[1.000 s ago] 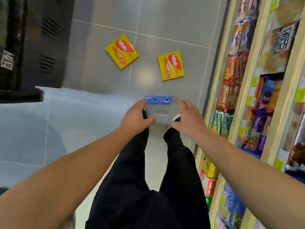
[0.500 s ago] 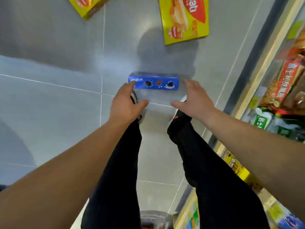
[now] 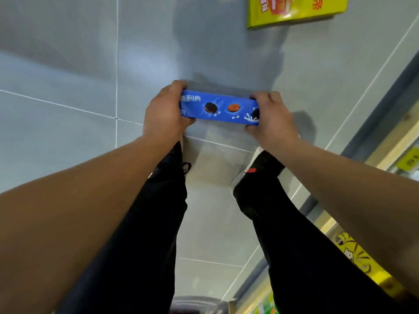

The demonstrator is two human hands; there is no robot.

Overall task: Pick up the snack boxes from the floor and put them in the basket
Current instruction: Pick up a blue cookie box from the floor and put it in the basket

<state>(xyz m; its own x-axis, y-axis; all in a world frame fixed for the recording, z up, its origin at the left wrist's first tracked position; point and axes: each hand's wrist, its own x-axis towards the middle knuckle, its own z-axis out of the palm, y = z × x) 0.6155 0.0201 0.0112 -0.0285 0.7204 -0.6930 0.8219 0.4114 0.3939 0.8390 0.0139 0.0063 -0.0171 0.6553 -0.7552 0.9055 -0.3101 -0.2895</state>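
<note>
A long blue cookie box [image 3: 218, 108] sits just in front of my feet over the grey tiled floor. My left hand [image 3: 164, 112] grips its left end, fingers curled over the far edge. My right hand [image 3: 271, 117] grips the right end the same way. A yellow snack box [image 3: 294, 10] lies on the floor further ahead, cut off by the top edge. A round grey object [image 3: 197, 305] that may be the basket peeks out between my legs at the bottom edge.
A store shelf [image 3: 385, 141] with packaged snacks runs along the right side, close to my right leg. My black trousers and shoes [image 3: 254, 171] fill the lower middle. Grey floor tiles [image 3: 68, 87] extend to the left.
I have bent lower, so the floor looks much closer. Both hands went from hovering open beside the blue box to gripping its two ends. A second yellow box left the view.
</note>
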